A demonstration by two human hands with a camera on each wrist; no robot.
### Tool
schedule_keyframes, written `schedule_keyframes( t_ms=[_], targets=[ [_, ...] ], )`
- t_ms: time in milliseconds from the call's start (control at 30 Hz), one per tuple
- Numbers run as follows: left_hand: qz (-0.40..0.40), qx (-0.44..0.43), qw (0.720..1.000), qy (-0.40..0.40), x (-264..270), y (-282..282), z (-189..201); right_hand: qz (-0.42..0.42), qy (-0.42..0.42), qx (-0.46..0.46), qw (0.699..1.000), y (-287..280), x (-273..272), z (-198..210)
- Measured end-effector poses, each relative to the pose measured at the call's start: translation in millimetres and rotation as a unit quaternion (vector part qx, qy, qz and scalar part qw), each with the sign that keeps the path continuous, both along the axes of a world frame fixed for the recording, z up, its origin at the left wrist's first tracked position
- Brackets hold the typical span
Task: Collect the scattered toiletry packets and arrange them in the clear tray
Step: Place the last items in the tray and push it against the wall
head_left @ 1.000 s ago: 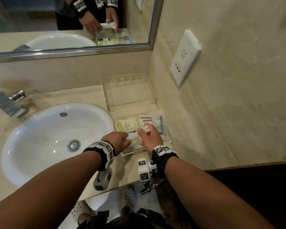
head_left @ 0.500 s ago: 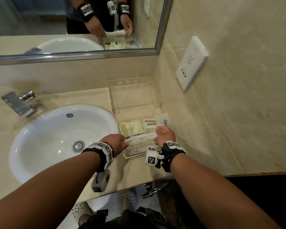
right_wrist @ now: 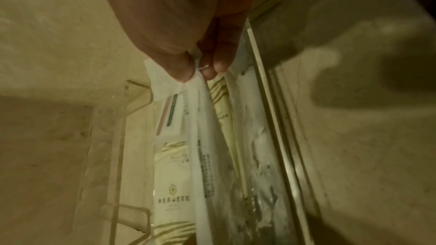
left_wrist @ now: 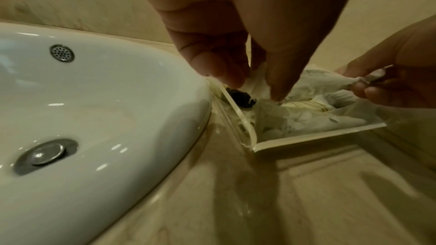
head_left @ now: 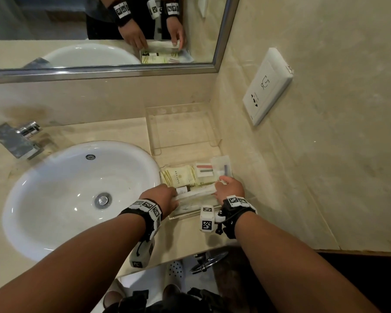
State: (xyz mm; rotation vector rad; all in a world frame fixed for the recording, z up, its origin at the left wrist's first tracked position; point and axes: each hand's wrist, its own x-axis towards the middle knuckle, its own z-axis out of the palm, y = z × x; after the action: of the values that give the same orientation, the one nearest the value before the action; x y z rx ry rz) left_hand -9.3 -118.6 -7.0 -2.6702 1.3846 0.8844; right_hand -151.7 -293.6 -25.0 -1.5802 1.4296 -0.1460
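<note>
A clear tray (head_left: pixel 191 216) sits on the counter between the sink and the right wall. It holds a cream packet (head_left: pixel 178 177), a white packet with red and green stripes (head_left: pixel 204 170) and a clear packet (head_left: pixel 222 166). Both hands hold a long white packet (head_left: pixel 196 194) crosswise, low over the tray's near half. My left hand (head_left: pixel 175 195) pinches its left end (left_wrist: pixel 256 83). My right hand (head_left: pixel 219 184) pinches its right end (right_wrist: pixel 200 70). The right wrist view shows the long packet (right_wrist: pixel 205 137) above the cream packet (right_wrist: pixel 172 174), beside the tray's wall (right_wrist: pixel 271 118).
A second clear holder (head_left: pixel 181 129) stands in the back corner behind the tray. The white sink (head_left: pixel 77 195) lies just left, with a tap (head_left: pixel 16 141) behind it. A wall socket (head_left: pixel 266 86) and a mirror (head_left: pixel 99 30) are above the counter.
My right hand has slid right along the long packet to its end, and both hands have brought the packet lower over the tray's near half.
</note>
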Motion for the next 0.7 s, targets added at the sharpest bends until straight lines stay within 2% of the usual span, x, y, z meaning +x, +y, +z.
schedule_keyframes(
  t_ms=[200, 333, 533, 700],
  targets=[
    [0.018, -0.073, 0.996, 0.040, -2, 3, -7, 0.033, 0.057, -0.089, 0.994, -3, -3, 1],
    [0.036, -0.134, 0.990, 0.034, -2, 6, -13, 0.058, 0.103, -0.130, 0.984, -2, -6, 0],
    [-0.006, -0.086, 0.996, 0.003, -6, 0, -24, 0.159, 0.175, -0.175, 0.956, 7, -18, 6],
    [-0.033, -0.087, 0.996, -0.017, -5, -2, -26, 0.173, 0.152, -0.168, 0.959, 10, -35, 1]
  ],
)
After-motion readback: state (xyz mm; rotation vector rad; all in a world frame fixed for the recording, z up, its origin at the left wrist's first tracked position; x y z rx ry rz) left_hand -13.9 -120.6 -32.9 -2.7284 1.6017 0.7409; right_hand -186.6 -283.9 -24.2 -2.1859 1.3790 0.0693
